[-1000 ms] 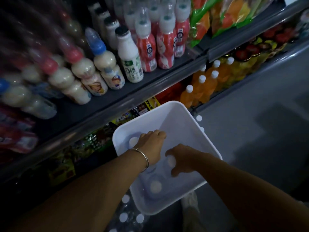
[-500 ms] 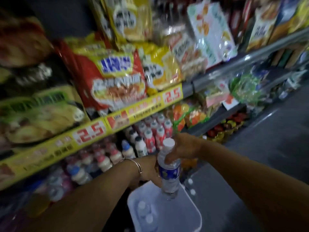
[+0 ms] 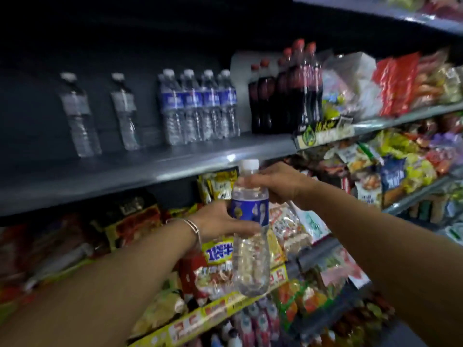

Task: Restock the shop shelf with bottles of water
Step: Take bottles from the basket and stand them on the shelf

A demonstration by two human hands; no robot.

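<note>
Both your forearms reach forward and up, converging at centre. Your left hand (image 3: pixel 220 222), bracelet on its wrist, curls its fingers around the middle of the water bottle (image 3: pixel 250 229). Your right hand (image 3: pixel 278 182), higher, grips the bottle's shoulder, just below the cap.

Held bottle (image 3: pixel 250 229): clear, white cap, blue label with pale print. Above the grip, grey shelf (image 3: pixel 160 169); water bottles (image 3: pixel 198 106) clear, white caps, blue labels; two bottles (image 3: pixel 100 111) up-left with greyish labels. Up-right, cola (image 3: pixel 285 91) dark, red caps. Below grip, yellow price strip (image 3: pixel 210 314), red digits. Silver bracelet (image 3: pixel 193 227).
</note>
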